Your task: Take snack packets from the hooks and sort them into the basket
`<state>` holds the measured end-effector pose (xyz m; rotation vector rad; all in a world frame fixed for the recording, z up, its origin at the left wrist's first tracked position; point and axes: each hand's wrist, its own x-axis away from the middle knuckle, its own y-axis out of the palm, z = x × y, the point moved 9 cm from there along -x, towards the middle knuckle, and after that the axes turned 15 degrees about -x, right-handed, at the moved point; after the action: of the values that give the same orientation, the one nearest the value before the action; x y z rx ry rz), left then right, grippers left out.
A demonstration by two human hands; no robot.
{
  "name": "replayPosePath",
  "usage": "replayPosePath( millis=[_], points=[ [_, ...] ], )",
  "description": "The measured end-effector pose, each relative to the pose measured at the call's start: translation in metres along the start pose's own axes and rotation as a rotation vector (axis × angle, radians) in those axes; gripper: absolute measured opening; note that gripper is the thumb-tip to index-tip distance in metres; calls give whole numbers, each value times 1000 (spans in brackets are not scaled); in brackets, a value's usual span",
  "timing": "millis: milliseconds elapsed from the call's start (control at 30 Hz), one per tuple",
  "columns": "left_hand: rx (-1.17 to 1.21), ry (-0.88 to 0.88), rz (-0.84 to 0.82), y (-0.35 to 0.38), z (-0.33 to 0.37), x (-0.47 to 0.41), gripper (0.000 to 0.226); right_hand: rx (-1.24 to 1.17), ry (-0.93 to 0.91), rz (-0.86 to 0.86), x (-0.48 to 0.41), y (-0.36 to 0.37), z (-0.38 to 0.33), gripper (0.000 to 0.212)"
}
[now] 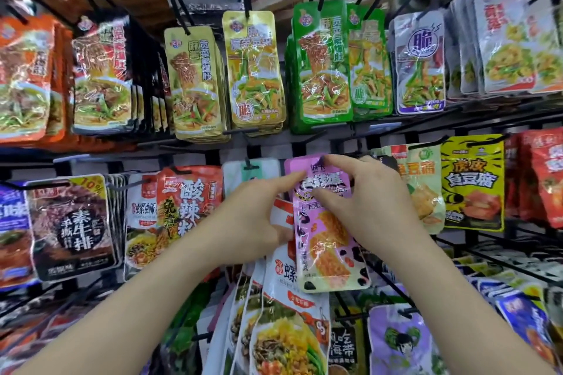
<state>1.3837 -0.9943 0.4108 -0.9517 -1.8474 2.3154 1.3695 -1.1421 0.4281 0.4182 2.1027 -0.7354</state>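
On the display rack point(487, 248), in its middle row just right of centre, hangs the purple packet point(327, 240), and I have both hands on it.

My right hand point(365, 201) holds the packet's top. The forefinger is hooked over the upper edge and the thumb is pressed on the front face just below, so the top is pinched between them. The remaining fingers of that hand are behind the packet and out of sight. My fingertip covers the hang hole, so I cannot tell whether the packet is on its hook.

My left hand point(253, 216) comes in from the left. Its forefinger lies straight against the packet's upper left edge and one curled digit touches the left edge lower down. I cannot tell whether that hand grips the packet or only steadies it.

The packet is tilted, with its bottom swung out towards the right and overlapping the white noodle packets point(283, 323) hanging in the row beneath.

Just left of the packet a black hook point(249, 163) carries a white packet point(259, 175). Further left hang a red packet point(189, 201) and a dark packet point(70, 225). To the right, near the rack's right edge, hangs a yellow packet point(472, 186). In the row above hang gold packets point(195, 85) and green packets point(323, 70).
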Motion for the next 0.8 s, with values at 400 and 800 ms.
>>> replayPosePath(
  millis=[400,800],
  points=[
    [233,-33,312,-41,-39,61,70,202,-176,179,2,20,5,38],
    [340,36,555,-75,-38,102,63,92,-222,79,14,58,18,54]
  ],
)
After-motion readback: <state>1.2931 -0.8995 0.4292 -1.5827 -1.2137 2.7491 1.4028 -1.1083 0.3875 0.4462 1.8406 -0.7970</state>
